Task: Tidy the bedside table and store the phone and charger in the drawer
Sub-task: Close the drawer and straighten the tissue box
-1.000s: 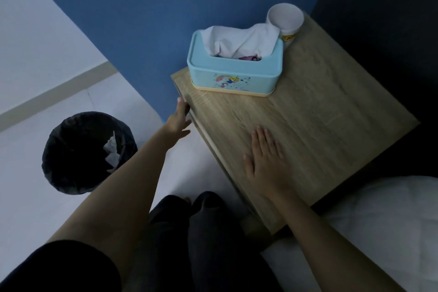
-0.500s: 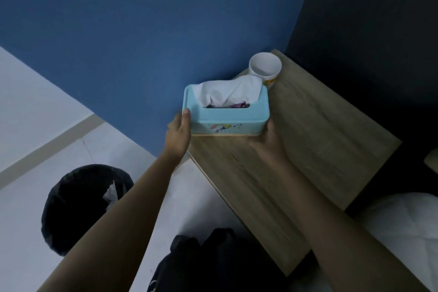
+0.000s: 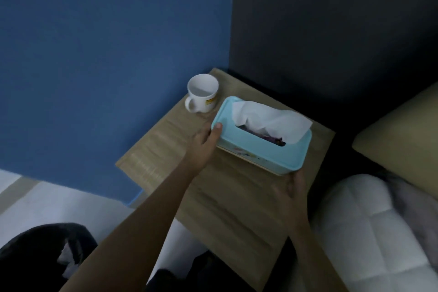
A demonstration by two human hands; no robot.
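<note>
A light blue tissue box (image 3: 265, 149) with a white tissue sticking out of its slot rests on the wooden bedside table (image 3: 227, 201), turned at an angle towards the table's right side. My left hand (image 3: 203, 147) grips its left end, thumb on the lid's corner. My right hand (image 3: 292, 188) holds the box's near right corner from below. A white mug (image 3: 202, 93) stands at the table's far left corner, just beyond the box. No phone, charger or drawer is in sight.
A blue wall stands behind the table on the left and a dark wall on the right. A white quilted bed (image 3: 369, 227) and a beige headboard (image 3: 403, 130) lie to the right. A black bin (image 3: 45, 256) with crumpled paper sits on the floor at lower left.
Both hands left the table's edge and top and took hold of the tissue box. The box has moved right and back across the table, past the mug, and turned.
</note>
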